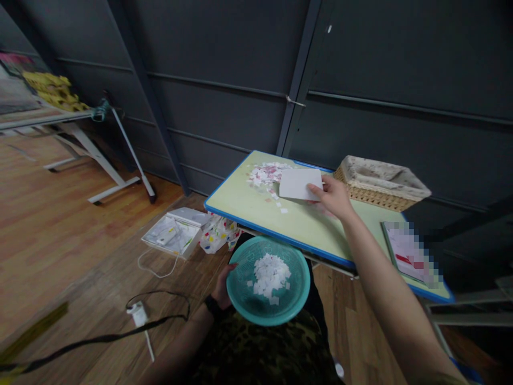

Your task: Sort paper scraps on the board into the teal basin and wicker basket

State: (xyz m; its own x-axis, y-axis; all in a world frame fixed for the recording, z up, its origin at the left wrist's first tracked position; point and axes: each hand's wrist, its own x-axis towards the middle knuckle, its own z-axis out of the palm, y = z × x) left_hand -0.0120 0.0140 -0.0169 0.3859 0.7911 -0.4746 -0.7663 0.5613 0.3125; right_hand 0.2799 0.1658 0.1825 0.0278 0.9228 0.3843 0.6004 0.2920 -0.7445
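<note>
My left hand [224,284] grips the rim of a teal plastic colander [298,299], its thumb over the edge. The colander rests over my lap, with a heap of small white paper pieces [270,274] inside. My right hand [329,193] is closed on the right edge of a flat white card [298,183], held over the pale yellow-green tabletop [240,195]. Just left of the card lies a pile of white and pinkish paper pieces [266,174], with a few scattered toward the front. Whether the card touches the table I cannot tell.
A lined wicker basket [380,198] stands at the table's back right, with a partly blurred tablet-like thing [409,254] in front. On the floor at left are an open white box [172,235], a spotted plastic bag [216,232] and a power strip with cables [138,314].
</note>
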